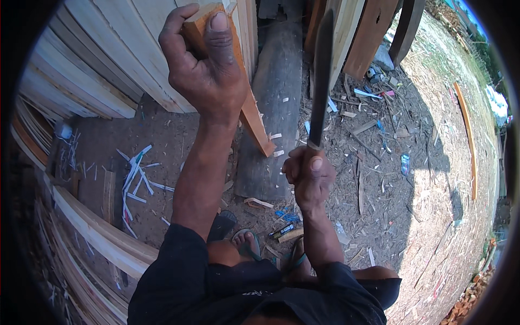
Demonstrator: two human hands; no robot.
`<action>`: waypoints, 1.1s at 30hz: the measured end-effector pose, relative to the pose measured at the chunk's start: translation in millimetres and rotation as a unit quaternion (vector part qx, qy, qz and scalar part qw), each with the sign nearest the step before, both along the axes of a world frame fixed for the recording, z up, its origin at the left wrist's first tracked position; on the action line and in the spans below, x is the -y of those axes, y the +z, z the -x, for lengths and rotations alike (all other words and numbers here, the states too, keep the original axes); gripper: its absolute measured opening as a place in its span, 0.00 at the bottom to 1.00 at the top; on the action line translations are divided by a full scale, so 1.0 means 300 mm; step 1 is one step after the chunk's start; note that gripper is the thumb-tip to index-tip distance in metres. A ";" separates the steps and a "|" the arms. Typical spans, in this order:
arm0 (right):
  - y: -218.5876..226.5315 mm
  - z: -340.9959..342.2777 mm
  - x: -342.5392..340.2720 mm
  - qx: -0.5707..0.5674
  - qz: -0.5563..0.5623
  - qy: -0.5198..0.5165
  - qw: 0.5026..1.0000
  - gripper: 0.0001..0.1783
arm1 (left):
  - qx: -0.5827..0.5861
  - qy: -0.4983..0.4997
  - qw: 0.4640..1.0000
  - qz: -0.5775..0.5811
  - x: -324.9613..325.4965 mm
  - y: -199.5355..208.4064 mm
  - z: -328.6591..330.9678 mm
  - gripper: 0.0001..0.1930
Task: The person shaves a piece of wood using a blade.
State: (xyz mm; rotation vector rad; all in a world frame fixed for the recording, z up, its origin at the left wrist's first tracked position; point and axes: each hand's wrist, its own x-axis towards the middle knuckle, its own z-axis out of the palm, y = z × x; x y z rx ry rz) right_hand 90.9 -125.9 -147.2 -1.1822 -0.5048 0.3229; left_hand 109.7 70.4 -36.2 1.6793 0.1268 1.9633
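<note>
My left hand is closed round the upper end of a reddish-brown wooden batten, thumb laid along its top. The batten slants down to the right, and its lower end meets a thick grey log lying on the ground. In my right hand is a machete with a long dark blade, gripped by its handle and pointing up and away from me. The blade stands to the right of the batten, apart from it. A few pale wood chips lie on the log beside the batten's lower end.
Pale planks lean at the far left, with more stacked boards at the near left. Brown planks stand at the far right. White strips, chips and litter cover the dirt. A long orange-brown stick lies in the sunlit area.
</note>
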 end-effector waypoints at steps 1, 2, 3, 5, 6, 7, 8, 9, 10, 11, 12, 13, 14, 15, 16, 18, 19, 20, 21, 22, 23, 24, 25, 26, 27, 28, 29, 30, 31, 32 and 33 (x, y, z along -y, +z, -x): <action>0.009 0.005 0.013 0.105 -0.136 -0.033 0.985 0.33 | -0.007 -0.003 1.000 0.003 0.013 -0.002 0.003 0.21; -0.027 0.019 -0.019 0.166 -0.264 -0.064 0.948 0.32 | -0.003 -0.013 1.000 0.009 0.025 0.012 0.000 0.21; -0.166 0.011 -0.042 0.242 -0.227 -0.105 0.937 0.31 | 0.001 -0.032 0.999 0.020 0.040 0.022 -0.016 0.21; -0.541 0.003 -0.028 -0.005 0.326 -0.037 0.945 0.31 | 0.010 -0.027 1.000 -0.004 0.041 0.016 -0.036 0.21; -0.500 0.015 -0.029 -0.005 0.327 -0.026 0.945 0.31 | 0.011 0.001 1.000 -0.027 0.016 0.000 -0.017 0.20; -0.378 0.000 -0.045 -0.167 0.281 0.052 0.943 0.31 | 0.015 0.006 0.999 -0.035 -0.012 0.016 -0.017 0.20; -0.261 0.000 -0.042 -0.330 0.232 0.124 0.907 0.32 | 0.032 -0.001 0.999 -0.044 -0.028 0.024 -0.021 0.20; -0.162 0.040 -0.003 -0.351 0.246 0.123 0.895 0.32 | 0.032 -0.007 0.999 -0.033 -0.019 -0.011 -0.003 0.20; -0.047 0.023 0.000 -0.207 0.148 0.073 0.964 0.32 | 0.036 -0.004 0.999 -0.032 -0.014 -0.004 -0.001 0.20; 0.005 0.003 -0.004 -0.055 0.038 0.019 0.998 0.32 | 0.022 -0.019 1.000 -0.009 -0.003 0.009 -0.003 0.20; 0.000 0.000 0.010 0.050 -0.066 0.003 0.997 0.32 | -0.001 -0.035 0.999 0.019 0.012 0.009 0.006 0.20; -0.006 -0.009 0.015 0.160 -0.171 -0.012 0.972 0.32 | -0.001 -0.035 0.999 0.017 0.019 0.009 0.006 0.20; -0.121 0.003 -0.025 0.225 -0.222 -0.077 0.945 0.32 | -0.006 -0.037 0.999 0.020 0.031 0.016 -0.004 0.20; -0.272 0.041 -0.001 0.166 0.039 -0.126 0.977 0.29 | -0.011 -0.036 0.999 0.024 0.036 0.019 -0.008 0.20; -0.422 0.030 -0.015 0.108 0.224 -0.085 0.965 0.29 | -0.010 -0.040 0.999 0.024 0.044 0.018 -0.009 0.20; -0.459 -0.008 -0.040 0.055 0.396 -0.037 0.916 0.29 | -0.010 -0.022 1.000 -0.015 0.029 0.016 -0.003 0.20; -0.339 -0.029 -0.065 -0.062 0.335 0.018 0.940 0.31 | -0.004 -0.017 0.999 -0.028 0.004 0.043 -0.010 0.20; -0.241 0.003 -0.027 -0.202 0.292 0.072 0.932 0.32 | 0.006 -0.032 0.999 -0.011 0.005 0.015 -0.012 0.20; -0.138 0.007 -0.017 -0.166 0.194 0.060 0.965 0.33 | 0.023 -0.040 0.999 0.001 0.008 0.000 -0.005 0.20; -0.033 -0.002 -0.010 -0.076 0.082 0.004 0.994 0.33 | 0.020 -0.027 0.999 -0.017 0.005 0.004 -0.016 0.20; 0.019 0.016 -0.003 0.003 -0.032 -0.049 0.998 0.33 | 0.016 -0.027 0.999 -0.018 0.012 0.001 -0.011 0.20; -0.015 0.004 0.014 0.120 -0.150 -0.025 0.981 0.32 | 0.002 -0.031 0.999 0.007 0.021 -0.002 -0.008 0.20; -0.107 0.002 -0.018 0.195 -0.258 -0.072 0.943 0.32 | -0.005 -0.040 0.999 0.028 0.035 0.018 -0.020 0.20; -0.293 0.017 -0.031 0.145 0.015 -0.079 0.986 0.32 | -0.003 -0.044 0.999 0.024 0.035 0.022 -0.027 0.20; -0.422 0.039 -0.033 0.081 0.288 -0.076 0.951 0.32 | 0.001 -0.030 1.000 0.003 0.023 0.014 -0.023 0.20; -0.408 0.027 -0.035 0.086 0.284 -0.076 0.952 0.32 | 0.009 -0.014 1.000 -0.020 0.009 0.015 -0.023 0.20; -0.392 0.008 -0.028 -0.135 0.300 0.003 0.944 0.32 | 0.013 -0.013 1.000 -0.024 0.002 0.020 -0.023 0.20; -0.373 -0.008 -0.025 -0.347 0.300 0.082 0.885 0.32 | 0.029 -0.012 0.999 -0.033 0.001 0.029 -0.019 0.20; -0.291 0.010 -0.014 -0.359 0.304 0.082 0.879 0.32 | 0.029 -0.013 0.999 -0.030 0.004 0.000 -0.006 0.20; -0.153 0.031 0.005 -0.261 0.225 0.060 0.937 0.32 | 0.010 -0.010 1.000 -0.014 0.007 -0.033 0.021 0.20; -0.061 -0.004 -0.005 -0.129 0.123 0.034 0.983 0.32 | 0.016 -0.017 1.000 -0.013 -0.005 -0.008 0.010 0.19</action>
